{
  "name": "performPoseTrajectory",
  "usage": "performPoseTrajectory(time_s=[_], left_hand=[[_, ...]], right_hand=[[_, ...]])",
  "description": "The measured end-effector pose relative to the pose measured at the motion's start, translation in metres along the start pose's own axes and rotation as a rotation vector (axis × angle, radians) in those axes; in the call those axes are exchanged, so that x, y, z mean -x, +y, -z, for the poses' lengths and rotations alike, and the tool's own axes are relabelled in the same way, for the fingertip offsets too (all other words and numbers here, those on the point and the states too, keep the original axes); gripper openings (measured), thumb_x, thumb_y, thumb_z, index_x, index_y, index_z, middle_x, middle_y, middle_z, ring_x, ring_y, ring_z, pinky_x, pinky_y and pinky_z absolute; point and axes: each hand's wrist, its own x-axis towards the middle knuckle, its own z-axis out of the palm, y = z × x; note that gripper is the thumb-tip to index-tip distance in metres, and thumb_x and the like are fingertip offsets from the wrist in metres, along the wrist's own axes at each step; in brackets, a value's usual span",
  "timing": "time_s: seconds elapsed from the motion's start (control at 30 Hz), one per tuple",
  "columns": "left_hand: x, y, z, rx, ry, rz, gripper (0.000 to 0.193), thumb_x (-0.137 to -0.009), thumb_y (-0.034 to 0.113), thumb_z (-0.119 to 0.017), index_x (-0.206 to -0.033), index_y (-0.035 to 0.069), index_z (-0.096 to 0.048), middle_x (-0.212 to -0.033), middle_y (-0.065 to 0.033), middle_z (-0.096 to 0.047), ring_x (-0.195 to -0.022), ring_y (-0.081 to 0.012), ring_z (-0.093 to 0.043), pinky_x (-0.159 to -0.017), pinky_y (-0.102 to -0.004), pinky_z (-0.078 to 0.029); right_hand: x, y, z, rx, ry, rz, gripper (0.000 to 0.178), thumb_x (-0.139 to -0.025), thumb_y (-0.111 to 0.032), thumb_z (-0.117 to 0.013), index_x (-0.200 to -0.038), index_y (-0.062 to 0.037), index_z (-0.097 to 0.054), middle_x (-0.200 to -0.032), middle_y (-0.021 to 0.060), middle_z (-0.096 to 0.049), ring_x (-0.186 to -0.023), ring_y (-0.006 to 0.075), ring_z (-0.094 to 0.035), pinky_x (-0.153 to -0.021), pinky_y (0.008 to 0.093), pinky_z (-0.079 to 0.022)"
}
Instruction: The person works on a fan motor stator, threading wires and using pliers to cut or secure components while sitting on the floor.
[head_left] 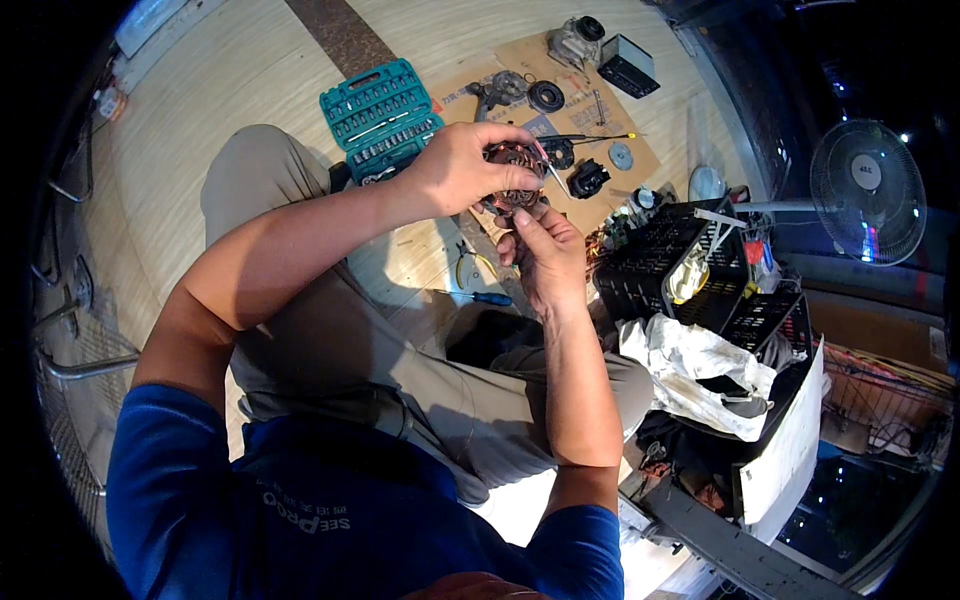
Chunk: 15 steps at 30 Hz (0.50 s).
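Between my two hands is a round motor part with copper windings (pixel 511 157), held up above the floor in front of my knees. My left hand (pixel 462 168) wraps around it from the left, thumb on the near side and fingers over the far side. From below, my right hand (pixel 552 258) grips its lower edge with thumb and curled fingers. Just beyond lies a cardboard sheet (pixel 640 140) bearing a black ring-shaped part (pixel 546 97), a grey metal bracket-like part (pixel 498 92), a black plastic part (pixel 588 179) and a small grey disc (pixel 620 156).
Left of the cardboard, a teal socket set case (pixel 378 118) lies unfolded. Yellow-handled pliers (pixel 475 264) and a blue screwdriver (pixel 490 298) rest near my legs. A metal housing (pixel 574 46) stands at the back. Black crates (pixel 672 262), white cloth (pixel 690 370) and a fan (pixel 868 190) occupy the right.
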Motion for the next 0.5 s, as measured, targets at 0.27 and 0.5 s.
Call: performPoseTrajectory(time_s=[0.27,0.5], left_hand=[[-0.004,-0.007,-0.001,0.189,-0.031,0.045,0.052,-0.078,0.026,-0.078,-0.12,0.002,-0.06,-0.099,-0.0076,-0.068,-0.084,-0.0101,-0.063,-0.076,-0.0249,-0.052],[-0.006,-0.001,0.004,0.203,-0.133,0.026,0.046,-0.086,0.009,-0.067,-0.128,0.0,-0.051,-0.114,-0.0065,-0.061,-0.1,-0.0125,-0.059,-0.088,-0.0276,-0.05]], right_hand=[[0.0,0.001,0.001,0.0,0.041,0.045,0.023,-0.09,-0.013,-0.064,-0.105,0.0027,-0.059,-0.087,0.0108,-0.066,-0.062,0.0141,-0.06,-0.053,0.0247,-0.047],[0.004,-0.006,-0.003,0.027,0.082,0.111,0.024,-0.089,-0.004,-0.061,-0.11,0.0067,-0.054,-0.086,0.0104,-0.066,-0.064,0.0128,-0.06,-0.053,0.0229,-0.048]])
